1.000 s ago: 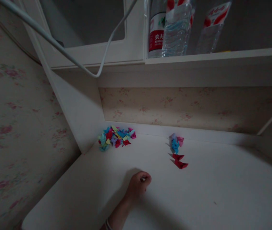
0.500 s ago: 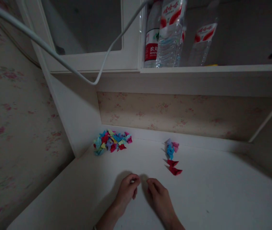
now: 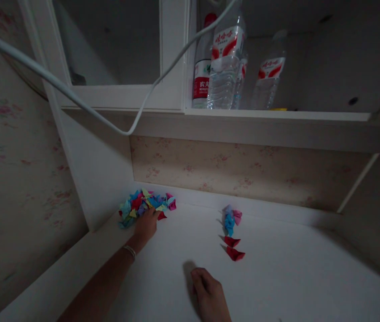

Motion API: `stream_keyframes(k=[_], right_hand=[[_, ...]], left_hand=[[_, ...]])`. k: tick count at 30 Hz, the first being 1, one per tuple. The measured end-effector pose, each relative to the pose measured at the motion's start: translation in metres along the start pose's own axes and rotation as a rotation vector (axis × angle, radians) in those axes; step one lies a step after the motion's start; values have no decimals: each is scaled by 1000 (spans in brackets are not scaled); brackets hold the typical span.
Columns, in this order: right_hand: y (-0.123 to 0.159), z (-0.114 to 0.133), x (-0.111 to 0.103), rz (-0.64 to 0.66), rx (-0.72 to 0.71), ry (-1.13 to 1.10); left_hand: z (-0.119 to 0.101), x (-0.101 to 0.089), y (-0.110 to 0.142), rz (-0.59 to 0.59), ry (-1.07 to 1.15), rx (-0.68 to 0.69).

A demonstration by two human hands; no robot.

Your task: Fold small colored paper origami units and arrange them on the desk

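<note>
My left hand (image 3: pixel 146 223) reaches out to a heap of small folded paper pieces in many colours (image 3: pixel 139 205) at the back left corner of the white desk (image 3: pixel 277 277). Its fingers are in the heap; what they hold is hidden. My right hand (image 3: pixel 208 293) rests on the desk near the front, fingers curled, with something small and red showing under them. A short row of folded pieces, pink, blue and red (image 3: pixel 230 232), lies to the right of centre.
A shelf (image 3: pixel 277 115) above the desk carries three plastic water bottles (image 3: pixel 225 67). A white cable (image 3: pixel 76 96) hangs across the upper left. Flowered wallpaper covers the left wall and the back panel.
My left hand has left the spot beside my right hand and stretched to the coloured heap. My right hand stayed near the front. The camera has tilted upward.
</note>
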State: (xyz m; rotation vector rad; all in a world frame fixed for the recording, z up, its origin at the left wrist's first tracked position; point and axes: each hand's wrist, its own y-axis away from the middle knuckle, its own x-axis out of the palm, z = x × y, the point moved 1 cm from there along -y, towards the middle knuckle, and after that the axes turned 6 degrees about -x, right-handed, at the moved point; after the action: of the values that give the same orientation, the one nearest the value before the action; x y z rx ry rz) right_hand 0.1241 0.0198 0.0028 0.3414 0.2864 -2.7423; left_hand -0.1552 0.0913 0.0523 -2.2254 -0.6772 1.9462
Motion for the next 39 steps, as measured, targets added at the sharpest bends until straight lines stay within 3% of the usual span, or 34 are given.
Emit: stream_keyframes(k=[8, 15, 18, 21, 26, 30, 34, 39], right_hand=[[3, 3, -1, -1, -27, -11], [1, -1, 0, 17, -50, 43], [4, 4, 0, 20, -91, 139], [10, 12, 3, 57, -197, 306], [16, 14, 11, 118, -334, 565], [16, 6, 13, 139, -302, 627], [15, 2, 12, 169, -274, 599], [13, 5, 9, 173, -282, 550]], left_hand=[[10, 11, -11, 54, -78, 90], [-6, -7, -6, 18, 21, 96], [-28, -14, 6, 20, 122, 104], [-65, -14, 26, 70, 255, 131], [-140, -11, 65, 255, 495, 269], [-189, -7, 84, 444, 618, 341], [-218, 3, 84, 461, 455, 360], [-233, 14, 72, 441, 379, 359]])
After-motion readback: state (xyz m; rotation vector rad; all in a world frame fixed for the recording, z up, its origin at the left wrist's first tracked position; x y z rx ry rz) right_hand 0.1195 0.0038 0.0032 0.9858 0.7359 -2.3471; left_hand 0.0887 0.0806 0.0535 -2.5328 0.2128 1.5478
